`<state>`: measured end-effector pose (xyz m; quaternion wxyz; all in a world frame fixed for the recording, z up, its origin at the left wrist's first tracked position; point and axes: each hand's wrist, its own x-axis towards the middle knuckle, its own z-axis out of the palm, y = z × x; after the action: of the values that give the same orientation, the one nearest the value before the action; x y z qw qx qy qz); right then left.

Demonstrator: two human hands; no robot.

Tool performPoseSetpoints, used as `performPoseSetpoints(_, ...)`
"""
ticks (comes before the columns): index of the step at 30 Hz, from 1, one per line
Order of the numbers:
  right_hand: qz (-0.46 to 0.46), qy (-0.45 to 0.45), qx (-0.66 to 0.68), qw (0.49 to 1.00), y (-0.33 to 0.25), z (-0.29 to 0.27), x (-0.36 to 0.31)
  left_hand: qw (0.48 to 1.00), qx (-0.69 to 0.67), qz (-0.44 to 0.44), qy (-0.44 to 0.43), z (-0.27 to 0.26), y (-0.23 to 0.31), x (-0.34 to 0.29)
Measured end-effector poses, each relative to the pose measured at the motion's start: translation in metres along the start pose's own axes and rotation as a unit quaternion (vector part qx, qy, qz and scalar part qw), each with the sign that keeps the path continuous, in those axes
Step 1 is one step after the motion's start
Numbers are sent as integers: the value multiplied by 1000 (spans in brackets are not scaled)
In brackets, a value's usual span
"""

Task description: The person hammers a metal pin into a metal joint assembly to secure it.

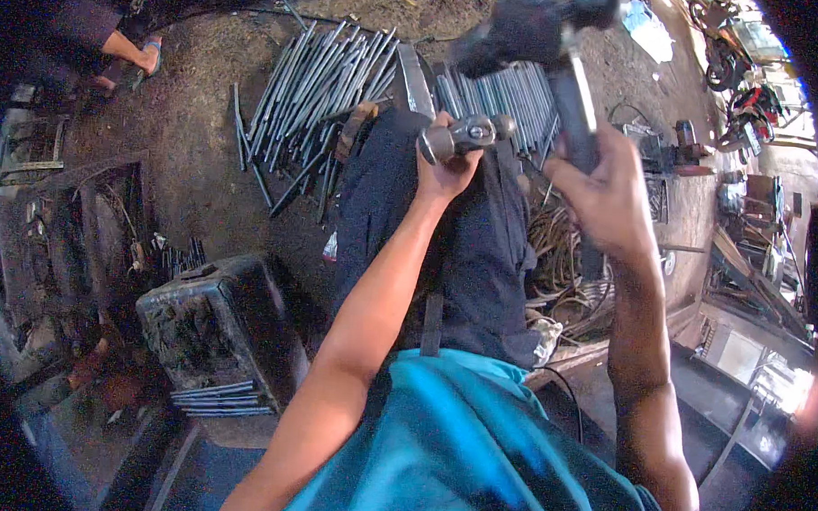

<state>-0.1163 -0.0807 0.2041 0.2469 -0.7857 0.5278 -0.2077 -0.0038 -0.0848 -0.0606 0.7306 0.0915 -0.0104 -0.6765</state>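
Between my knees, my left hand (pixel 446 180) is closed around a small ball-peen hammer (pixel 472 139) just under its steel head; the rest of its handle is hidden. My right hand (pixel 614 195) grips the dark handle of a larger hammer (pixel 576 104), raised above and to the right of my left hand. Its heavy black head is blurred by motion and sits close to the camera. Just beyond my left hand a flat metal bar (pixel 416 80) points away from me. The two hammers appear apart.
A loose pile of metal rods (pixel 320 90) lies on the dirt floor ahead, with a neater row of rods (pixel 509 97) beside it. A black container (pixel 227 317) stands at left, with several rods (pixel 215 398) near it. Coiled material (pixel 563 234) lies right. Another person's foot (pixel 147 57) shows far left.
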Motion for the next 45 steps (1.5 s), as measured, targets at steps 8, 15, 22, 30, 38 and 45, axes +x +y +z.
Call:
performPoseSetpoints(8,-3,148,83,985,14,-9,-13,871,437,221,42,5,-11,1)
performPoseSetpoints(15,95,-68,95,989,30,11,-13,993,-59,10,103,14,-6,2)
performPoseSetpoints(22,77,37,183,979,-15,-29,-2,990,94,91,46,-6,5,2)
performPoseSetpoints(30,40,-65,47,996,40,32,-11,833,492,253,-12,34,-5,-19)
performPoseSetpoints(38,74,29,269,960,-64,-16,-26,995,26,81,-50,-31,-6,1)
performPoseSetpoints(45,-18,-109,-7,994,7,35,-26,980,-149,-30,130,16,-1,4)
